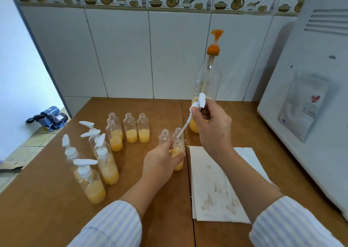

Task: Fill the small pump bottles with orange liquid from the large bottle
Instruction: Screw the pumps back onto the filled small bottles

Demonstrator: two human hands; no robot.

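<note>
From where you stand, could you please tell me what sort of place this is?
Most likely a home kitchen or utility corner: the tiled wall carries a border of jugs and bowls, a white appliance stands beside the wooden table, and a water pump sits on the floor.

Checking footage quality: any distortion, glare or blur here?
Head view: wide-angle bending bows the wall tiles and white appliance outward; light is soft and even, with no harsh glare; the right hand and pump head look slightly soft.
</note>
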